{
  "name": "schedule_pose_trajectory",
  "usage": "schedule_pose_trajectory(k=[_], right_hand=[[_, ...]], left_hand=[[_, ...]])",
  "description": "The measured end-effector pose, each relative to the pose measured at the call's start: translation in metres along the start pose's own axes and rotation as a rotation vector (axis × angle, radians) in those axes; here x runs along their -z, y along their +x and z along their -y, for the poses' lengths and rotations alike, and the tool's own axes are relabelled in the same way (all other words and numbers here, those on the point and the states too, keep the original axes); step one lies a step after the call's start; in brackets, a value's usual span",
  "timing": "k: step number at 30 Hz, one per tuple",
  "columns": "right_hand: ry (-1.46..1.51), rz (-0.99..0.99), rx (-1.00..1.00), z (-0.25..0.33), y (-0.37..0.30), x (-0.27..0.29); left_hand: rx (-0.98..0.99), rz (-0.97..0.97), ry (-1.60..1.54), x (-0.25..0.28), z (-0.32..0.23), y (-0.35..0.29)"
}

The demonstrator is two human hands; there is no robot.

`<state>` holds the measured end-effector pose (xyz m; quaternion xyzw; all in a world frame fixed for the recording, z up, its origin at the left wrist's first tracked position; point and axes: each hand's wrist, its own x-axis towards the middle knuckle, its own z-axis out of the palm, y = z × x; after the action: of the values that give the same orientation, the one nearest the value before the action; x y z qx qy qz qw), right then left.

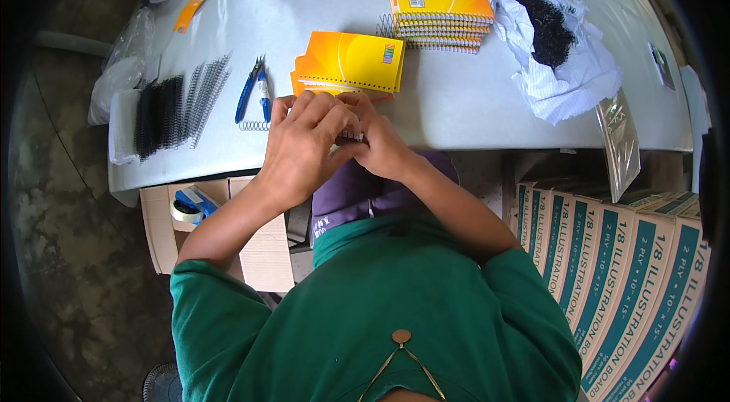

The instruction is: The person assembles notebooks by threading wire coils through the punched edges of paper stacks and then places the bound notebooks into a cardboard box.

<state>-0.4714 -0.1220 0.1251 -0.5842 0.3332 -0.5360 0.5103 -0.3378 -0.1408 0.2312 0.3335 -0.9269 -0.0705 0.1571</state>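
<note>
My left hand (306, 139) and my right hand (384, 139) meet at the table's front edge, fingers curled and closed together. A spiral binding coil (253, 126) sticks out to the left of my left hand, and a small ridged bit of it shows between my fingers. Whatever pages the coil runs through are hidden by my hands. Just beyond my fingers lies a stack of yellow-orange notebook covers (346, 60) with punched holes along the near edge. Blue-handled pliers (245, 94) and a blue-and-white pen-like tool (264, 94) lie left of that stack.
Coil-bound yellow notebooks (445, 3) are stacked farther right. Black coils (160, 117) lie at left. Crumpled white paper (559, 90) holds a dark tangle (544, 25). Below stand a cardboard box (266, 257) with a tape roll (186, 212), and several boxes (608, 280) at right.
</note>
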Motion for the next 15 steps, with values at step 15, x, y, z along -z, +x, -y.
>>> schedule_pose_trajectory(k=[15], right_hand=[[-0.062,-0.100,0.155,0.018,-0.001,0.006]], left_hand=[[-0.012,-0.122,0.101,0.008,-0.012,0.010]])
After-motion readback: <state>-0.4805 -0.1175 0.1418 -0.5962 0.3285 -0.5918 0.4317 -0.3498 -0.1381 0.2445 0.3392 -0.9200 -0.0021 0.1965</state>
